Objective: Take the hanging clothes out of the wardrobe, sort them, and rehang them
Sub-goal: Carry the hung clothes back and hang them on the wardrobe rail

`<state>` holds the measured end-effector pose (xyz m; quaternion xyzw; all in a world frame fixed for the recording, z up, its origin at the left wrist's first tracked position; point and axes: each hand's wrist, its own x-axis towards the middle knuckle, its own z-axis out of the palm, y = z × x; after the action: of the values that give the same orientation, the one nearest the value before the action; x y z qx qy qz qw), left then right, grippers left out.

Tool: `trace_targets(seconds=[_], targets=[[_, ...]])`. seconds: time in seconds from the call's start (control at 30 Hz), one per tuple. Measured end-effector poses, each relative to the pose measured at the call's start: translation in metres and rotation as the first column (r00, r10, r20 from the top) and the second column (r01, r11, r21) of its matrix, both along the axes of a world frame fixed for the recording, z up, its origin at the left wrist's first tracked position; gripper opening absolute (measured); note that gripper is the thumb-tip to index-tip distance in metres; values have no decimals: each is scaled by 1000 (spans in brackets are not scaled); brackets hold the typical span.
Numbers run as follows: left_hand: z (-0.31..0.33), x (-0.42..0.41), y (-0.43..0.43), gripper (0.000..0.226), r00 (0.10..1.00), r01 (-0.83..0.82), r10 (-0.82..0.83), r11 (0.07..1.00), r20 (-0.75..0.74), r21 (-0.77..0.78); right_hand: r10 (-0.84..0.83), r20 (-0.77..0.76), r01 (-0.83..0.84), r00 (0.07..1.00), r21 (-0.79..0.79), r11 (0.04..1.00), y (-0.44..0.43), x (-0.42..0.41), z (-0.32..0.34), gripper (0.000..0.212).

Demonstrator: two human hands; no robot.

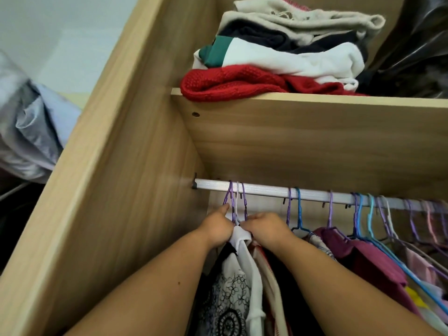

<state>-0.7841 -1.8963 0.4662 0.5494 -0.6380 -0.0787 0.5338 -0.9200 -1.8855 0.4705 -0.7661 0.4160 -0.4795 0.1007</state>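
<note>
**A:** What is on the left?

**B:** A crumpled grey-blue fabric bundle [31, 132] lies outside the wardrobe, then comes the wardrobe's pale wooden side panel [116, 166]. Inside, a silver rail [266, 189] runs rightward under a shelf [303, 132]. The shelf carries folded knitwear, with a red jumper [230, 83] at the bottom.

**A:** Where are the hands?

**B:** Both reach up to the rail's left end. Three hangers [236, 202], two purple and one white, hook over it close together. The left grip [219, 229] is closed around their necks from the left, one fingertip lifted against a purple hook. The right grip [264, 227] is closed on the same necks from the right, nearly touching the left. A white garment [240, 238] bunches between them, and a black-and-white floral garment [230, 292] hangs just below.

**A:** And further right?

**B:** After a gap there are other hangers [358, 209], purple and blue, crowding toward the far end. A maroon top [363, 258] is the nearest of them.

**A:** Which step is this?

**B:** Probably taking clothes out, though the hooks are not yet off the rail. The next move calls for lifting all three hooks clear together. The bunch then has to come outward without shedding a garment.
</note>
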Motion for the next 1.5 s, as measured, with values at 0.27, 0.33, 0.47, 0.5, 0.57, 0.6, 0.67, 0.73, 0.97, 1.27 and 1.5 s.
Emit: trace_targets(seconds=[0.27, 0.33, 0.47, 0.5, 0.57, 0.6, 0.67, 0.73, 0.97, 1.27, 1.5], targets=[[-1, 2, 6, 61, 994, -105, 106, 994, 21, -33, -177, -19, 177, 984, -1, 984, -9, -22, 1, 25], [0, 4, 7, 61, 987, -154, 156, 987, 46, -41, -216, -60, 216, 975, -1, 976, -8, -29, 2, 21], [7, 7, 14, 48, 969, -223, 223, 975, 103, -10, -196, -67, 194, 978, -29, 980, -2, -36, 2, 41], [10, 6, 17, 44, 968, -230, 228, 973, 108, -1, -193, -81, 189, 978, -52, 981, 1, -37, 1, 42], [15, 5, 25, 40, 971, -210, 207, 977, 116, 15, -205, -104, 195, 973, -103, 975, 5, -39, 0, 46], [17, 4, 30, 45, 976, -189, 186, 982, 117, 12, -223, -120, 207, 967, -126, 970, 8, -39, 0, 49], [19, 4, 35, 64, 985, -148, 148, 989, 91, -1, -283, -161, 254, 946, -179, 951, 15, -41, 0, 57], [19, 1, 41, 76, 988, -113, 116, 993, 103, -36, -330, -202, 282, 922, -231, 931, 24, -43, 0, 64], [15, -46, 91, 85, 918, -86, 168, 969, 359, -233, -561, -194, 363, 805, -587, 724, 78, -68, -7, 76], [-26, -123, 170, 81, 683, 147, 286, 847, 672, -510, -771, -32, 451, 636, -795, 405, 167, -170, -23, 70], [-50, -233, 189, 83, 679, 249, 235, 818, 695, -519, -846, 36, 522, 531, -801, 293, 219, -299, -51, 67]])
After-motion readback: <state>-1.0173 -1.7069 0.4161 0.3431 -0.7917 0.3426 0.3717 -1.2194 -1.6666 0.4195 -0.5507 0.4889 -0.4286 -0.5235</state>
